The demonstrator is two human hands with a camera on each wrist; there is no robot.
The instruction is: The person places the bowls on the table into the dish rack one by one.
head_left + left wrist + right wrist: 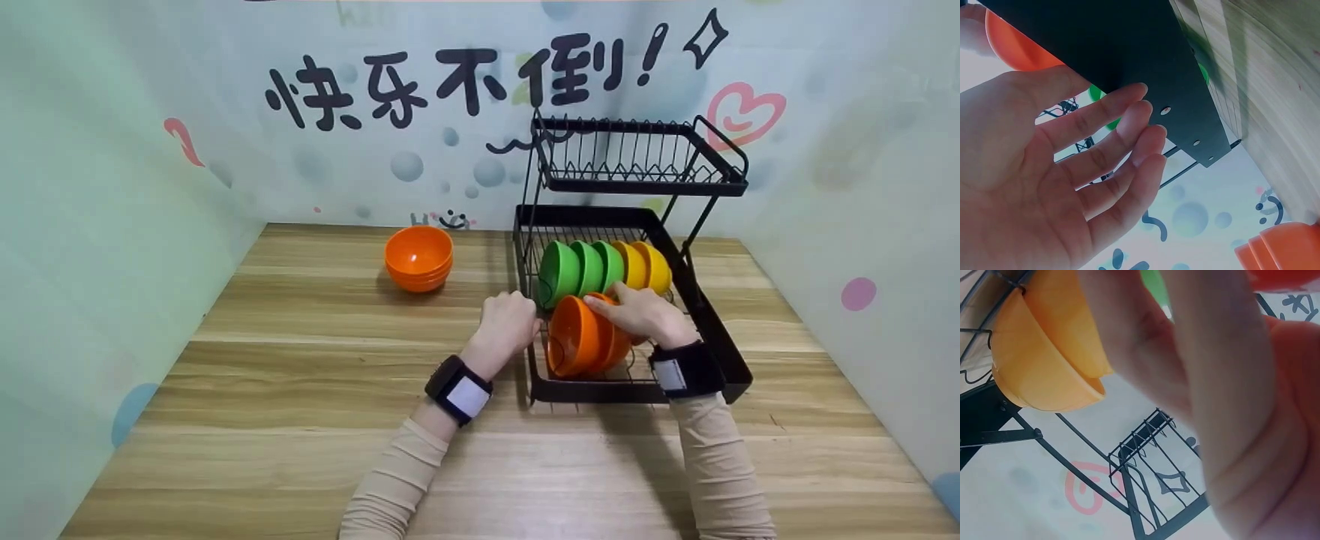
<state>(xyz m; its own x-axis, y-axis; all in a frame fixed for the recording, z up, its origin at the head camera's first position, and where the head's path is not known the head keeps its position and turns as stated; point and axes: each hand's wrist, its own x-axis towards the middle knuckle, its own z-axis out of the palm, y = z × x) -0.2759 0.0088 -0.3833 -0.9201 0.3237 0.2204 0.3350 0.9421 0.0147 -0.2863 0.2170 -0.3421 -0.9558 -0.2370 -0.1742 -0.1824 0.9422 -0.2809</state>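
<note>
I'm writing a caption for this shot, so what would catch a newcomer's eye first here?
The black two-tier dish rack at the right of the wooden table, its lower tier lined with green bowls and yellow bowls on edge. In front of them the right hand rests on orange bowls in the rack, while the left hand is at the rack's left edge. A second stack of orange bowls sits apart near the back wall.

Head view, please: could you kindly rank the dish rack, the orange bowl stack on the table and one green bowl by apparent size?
1. Dish rack, clearly the largest.
2. Orange bowl stack.
3. Green bowl, though it stands on edge and partly hidden, so second and third are close and unsure.
</note>
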